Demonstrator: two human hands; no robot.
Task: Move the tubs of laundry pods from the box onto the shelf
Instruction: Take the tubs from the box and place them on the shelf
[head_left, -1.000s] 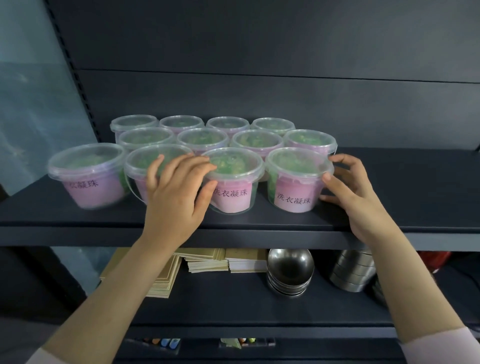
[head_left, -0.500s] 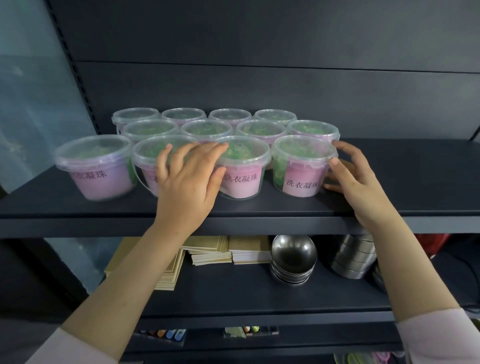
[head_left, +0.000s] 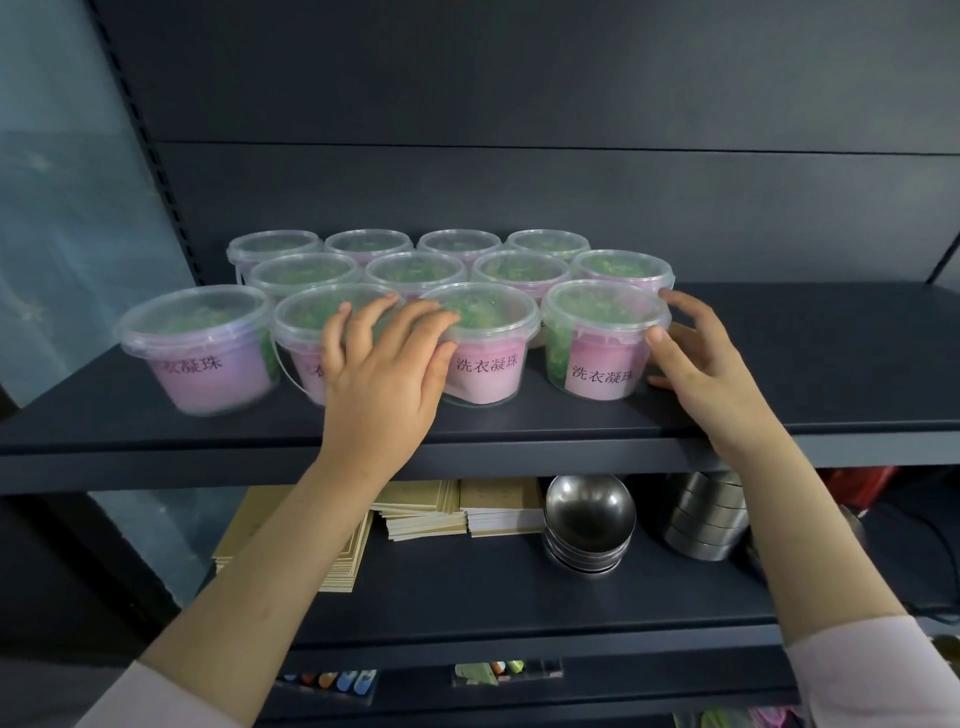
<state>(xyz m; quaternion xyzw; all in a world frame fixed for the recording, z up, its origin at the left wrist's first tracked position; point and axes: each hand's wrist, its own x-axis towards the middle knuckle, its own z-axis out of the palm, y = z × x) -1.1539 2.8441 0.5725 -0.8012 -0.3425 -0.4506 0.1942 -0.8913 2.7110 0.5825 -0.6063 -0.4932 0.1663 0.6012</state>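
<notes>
Across the middle of the frame we see the dark shelf (head_left: 779, 364) carrying twelve tubs of laundry pods (head_left: 483, 270) in three rows. Our left hand (head_left: 382, 374) lies spread flat against two front tubs; our right hand (head_left: 693, 364), fingers apart, cups the rightmost front tub (head_left: 605, 340).

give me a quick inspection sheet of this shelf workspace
surface: dark shelf, right part bare
job's things: twelve tubs in three rows, lids on, upright; box not in view
clutter: card stacks, steel bowls and metal tins on lower shelf
grippers: left hand spread over two front tubs; right hand against front right tub; neither grip closed
cables: dark cable lower right
surroundings: dark back panel
</notes>
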